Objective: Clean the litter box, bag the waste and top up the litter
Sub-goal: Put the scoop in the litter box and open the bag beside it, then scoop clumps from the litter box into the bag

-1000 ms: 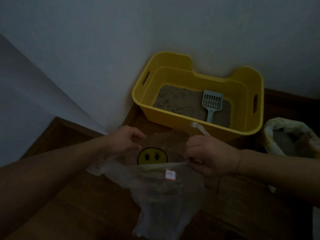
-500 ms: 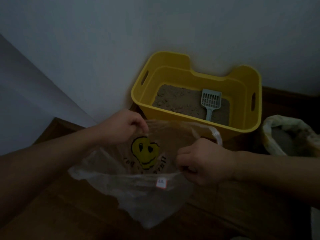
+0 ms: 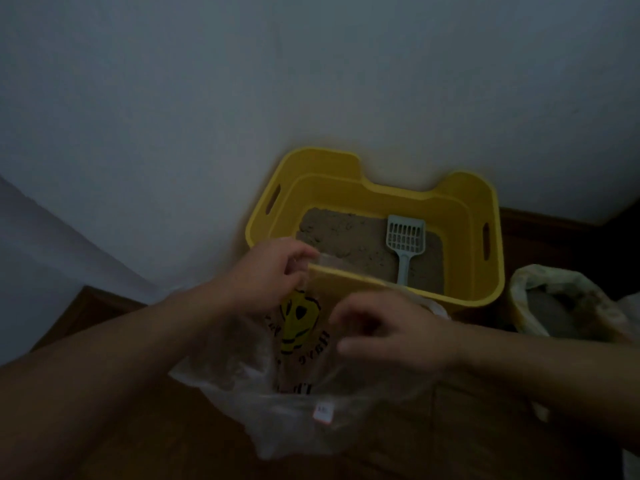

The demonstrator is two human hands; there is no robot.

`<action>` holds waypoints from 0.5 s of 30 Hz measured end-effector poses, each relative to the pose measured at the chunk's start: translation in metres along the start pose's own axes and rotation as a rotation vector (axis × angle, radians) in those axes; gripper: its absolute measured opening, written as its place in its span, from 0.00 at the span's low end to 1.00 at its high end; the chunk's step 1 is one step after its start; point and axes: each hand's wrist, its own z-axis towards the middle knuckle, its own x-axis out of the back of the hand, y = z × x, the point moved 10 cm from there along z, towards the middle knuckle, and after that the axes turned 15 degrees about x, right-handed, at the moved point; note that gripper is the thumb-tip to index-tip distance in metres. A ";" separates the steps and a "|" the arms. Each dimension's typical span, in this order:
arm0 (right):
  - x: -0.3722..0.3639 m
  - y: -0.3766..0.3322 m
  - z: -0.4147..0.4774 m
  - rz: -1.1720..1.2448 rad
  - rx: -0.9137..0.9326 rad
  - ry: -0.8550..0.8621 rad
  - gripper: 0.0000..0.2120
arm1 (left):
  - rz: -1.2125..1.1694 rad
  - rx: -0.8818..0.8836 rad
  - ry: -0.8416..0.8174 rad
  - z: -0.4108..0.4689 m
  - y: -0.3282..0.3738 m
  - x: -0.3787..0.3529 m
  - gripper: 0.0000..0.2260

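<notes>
While my left hand (image 3: 273,271) pinches the clear plastic bag (image 3: 294,393) rim, my right hand (image 3: 391,330) hovers blurred, fingers loosely spread; contact unclear. Bag sits before the yellow litter box (image 3: 460,202), scoop (image 3: 405,237) resting on litter.

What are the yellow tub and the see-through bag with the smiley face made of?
The yellow litter tub looks like moulded plastic: smooth, one-piece walls with cut-out handles. The clear smiley-face bag seems thin plastic film: it crinkles, and the floor shows through. The left hand pinches its edge.
</notes>
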 end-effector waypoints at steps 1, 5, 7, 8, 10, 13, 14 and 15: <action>0.018 0.006 0.002 0.034 -0.023 0.117 0.14 | 0.030 -0.015 -0.015 0.004 0.002 -0.004 0.16; 0.077 0.038 0.009 0.014 -0.123 0.411 0.04 | 0.094 -0.039 -0.084 0.019 0.003 -0.016 0.18; 0.093 0.058 0.009 -0.048 -0.188 0.438 0.05 | 0.097 -0.035 -0.103 0.025 0.005 -0.021 0.18; 0.096 0.068 0.008 -0.068 -0.216 0.441 0.06 | 0.096 -0.029 -0.111 0.027 0.004 -0.023 0.19; 0.097 0.090 0.004 -0.085 -0.266 0.443 0.10 | 0.082 -0.015 -0.128 0.030 0.002 -0.027 0.19; 0.093 0.124 -0.002 -0.124 -0.359 0.435 0.14 | 0.069 -0.004 -0.142 0.034 0.000 -0.032 0.17; 0.093 0.134 -0.005 -0.144 -0.396 0.444 0.13 | 0.067 -0.001 -0.141 0.036 0.000 -0.032 0.16; 0.095 0.143 -0.009 -0.167 -0.431 0.456 0.12 | 0.061 0.001 -0.142 0.037 0.000 -0.033 0.15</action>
